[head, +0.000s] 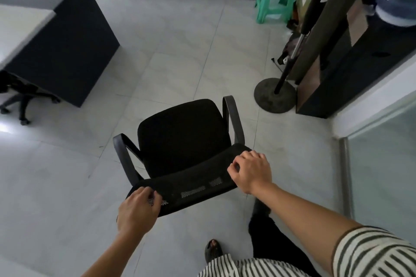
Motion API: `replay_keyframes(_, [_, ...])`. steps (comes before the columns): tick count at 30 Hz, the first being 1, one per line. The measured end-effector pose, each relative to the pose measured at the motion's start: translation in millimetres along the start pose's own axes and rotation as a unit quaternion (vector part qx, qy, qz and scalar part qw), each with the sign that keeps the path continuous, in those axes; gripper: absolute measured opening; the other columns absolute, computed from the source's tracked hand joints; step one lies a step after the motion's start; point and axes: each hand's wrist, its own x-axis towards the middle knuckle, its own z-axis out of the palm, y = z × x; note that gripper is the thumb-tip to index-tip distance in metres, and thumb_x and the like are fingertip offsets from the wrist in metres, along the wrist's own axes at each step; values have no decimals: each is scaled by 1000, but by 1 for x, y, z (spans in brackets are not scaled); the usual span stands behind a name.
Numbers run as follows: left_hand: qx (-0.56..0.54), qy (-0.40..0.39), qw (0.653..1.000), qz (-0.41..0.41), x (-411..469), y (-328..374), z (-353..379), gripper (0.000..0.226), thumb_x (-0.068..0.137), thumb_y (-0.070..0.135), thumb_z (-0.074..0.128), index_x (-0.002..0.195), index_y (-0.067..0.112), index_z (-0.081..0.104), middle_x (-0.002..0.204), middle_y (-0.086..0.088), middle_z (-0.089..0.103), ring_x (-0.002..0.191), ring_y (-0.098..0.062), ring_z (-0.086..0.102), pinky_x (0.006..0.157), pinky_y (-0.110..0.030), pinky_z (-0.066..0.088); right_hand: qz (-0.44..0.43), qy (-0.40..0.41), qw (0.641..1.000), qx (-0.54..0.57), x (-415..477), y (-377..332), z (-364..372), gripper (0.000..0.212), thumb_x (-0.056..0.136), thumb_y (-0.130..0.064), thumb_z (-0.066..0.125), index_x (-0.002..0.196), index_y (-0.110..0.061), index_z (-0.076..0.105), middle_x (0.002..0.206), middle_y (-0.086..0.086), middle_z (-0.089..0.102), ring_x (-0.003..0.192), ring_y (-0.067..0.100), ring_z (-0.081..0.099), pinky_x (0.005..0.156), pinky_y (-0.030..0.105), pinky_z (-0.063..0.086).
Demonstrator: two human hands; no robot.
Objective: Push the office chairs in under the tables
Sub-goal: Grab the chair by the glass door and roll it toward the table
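Gripping the mesh backrest top of the black office chair [182,141], the left hand [137,211] and right hand [251,172] curl closed around opposite ends; it stands on open tiled floor [180,51], well apart from the white table [24,29].

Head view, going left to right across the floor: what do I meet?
Tucked-in chair under the white table → black office chair held by left hand and right hand → fan base → dark cabinet.
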Motion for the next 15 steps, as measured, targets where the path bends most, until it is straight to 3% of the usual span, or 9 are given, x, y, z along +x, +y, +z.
replay_keyframes(5, [19,36,998,-47,54,32,1,24,84,27,56,61,18,56,63,-1,59,55,-22,52,49,-27,37,-41,-11,999,-9,78,19,-15,47,85,-50,31,87,-23,68,92,-2,67,89,17,56,82,34,40])
replay_keyframes(10, [3,55,984,-169,107,68,-3,26,84,25,53,60,16,54,69,-5,61,67,-27,55,65,-35,41,-78,-54,995,-12,164,27,-38,51,84,-50,26,94,-22,67,101,1,65,96,20,55,89,37,40])
replay_keyframes(15, [-8,56,981,-186,159,83,-4,23,82,22,57,60,16,55,68,-5,61,68,-27,56,64,-34,40,-94,-71,993,-26,231,30,-49,49,85,-51,28,94,-22,66,101,1,64,97,20,53,89,37,39])
